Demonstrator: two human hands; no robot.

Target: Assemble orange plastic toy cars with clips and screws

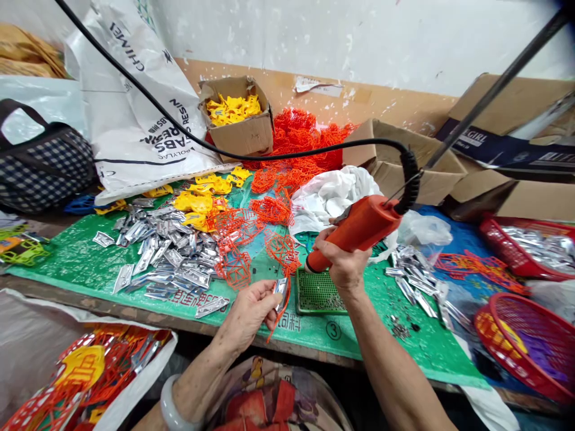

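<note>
Beside the silver pieces (179,257) heaped on the green-covered table (67,257), my left grip (275,297) is clamped on a silver plate (281,293) with an orange frame (286,308). Over the green tray (317,293), my right grip (344,257) is closed around the orange power tool (359,230), its black cable arching up leftward.

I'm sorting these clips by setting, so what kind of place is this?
Probably a small assembly workshop: an orange power tool on a cord, heaped silvery parts and a carton of yellow plastic pieces.
</note>
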